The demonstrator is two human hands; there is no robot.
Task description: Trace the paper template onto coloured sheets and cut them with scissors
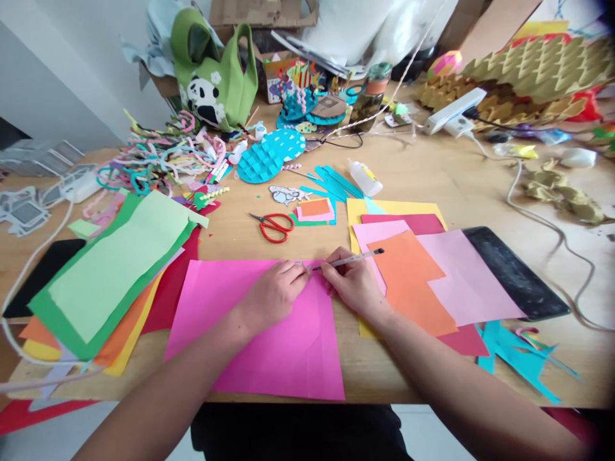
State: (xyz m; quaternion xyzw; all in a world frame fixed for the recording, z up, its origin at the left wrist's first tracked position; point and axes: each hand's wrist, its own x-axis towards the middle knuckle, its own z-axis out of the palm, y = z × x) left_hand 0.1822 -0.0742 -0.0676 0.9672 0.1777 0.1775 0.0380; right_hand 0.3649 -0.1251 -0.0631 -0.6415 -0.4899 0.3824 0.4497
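A bright pink sheet [269,352] lies near the table's front edge. My right hand [353,282] is closed round a thin pencil [355,258], its point down at the sheet's top right edge. Just left of that point, my left hand [278,291] rests on the sheet with its fingers together, pressing on a small piece at the edge that is too small to make out. Beyond the sheet lie red-handled scissors [275,227] and small stacked rectangles of orange, pink and green paper [314,210].
Green sheets [120,262] lie on coloured paper at the left, orange and pink sheets [466,269] at the right beside a black tablet-like slab [519,275]. Behind stand a glue bottle [365,177], blue discs [262,157], pipe cleaners [163,157] and a green panda bag [235,83].
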